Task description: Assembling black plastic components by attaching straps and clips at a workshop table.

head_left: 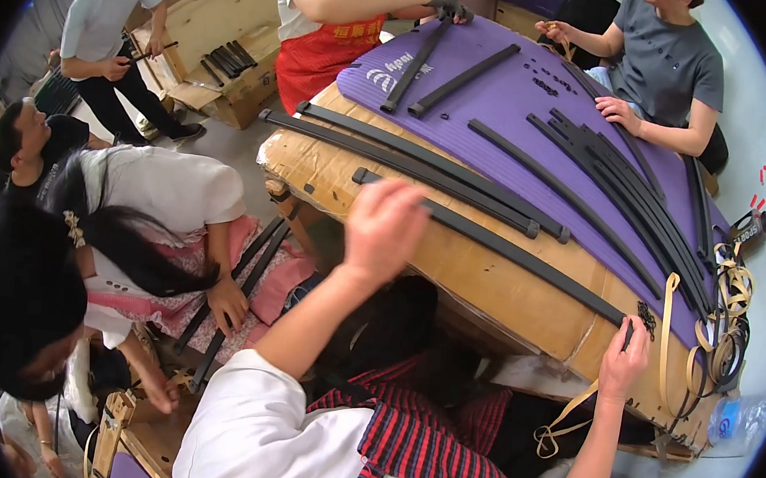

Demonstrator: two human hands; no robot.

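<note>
A long flat black bar [526, 272] lies slantwise along the near edge of the cardboard-topped table [480, 279]. My right hand [625, 360] has its fingers closed around the bar's right end, beside a small heap of black pieces [646, 318]. Above the bar's left part, my left hand [387, 230] is raised and smeared by motion; whether its fingers touch anything cannot be made out. Two more black bars [408, 164] lie just beyond, roughly parallel to it.
A purple mat [494, 112] covers the far side, bearing several black bars [606, 186] and small dark parts [547, 85]. Tan straps [731, 297] hang at the right corner near a clear plastic package [736, 420]. Co-workers sit and stand around, one wearing a red apron [326, 52].
</note>
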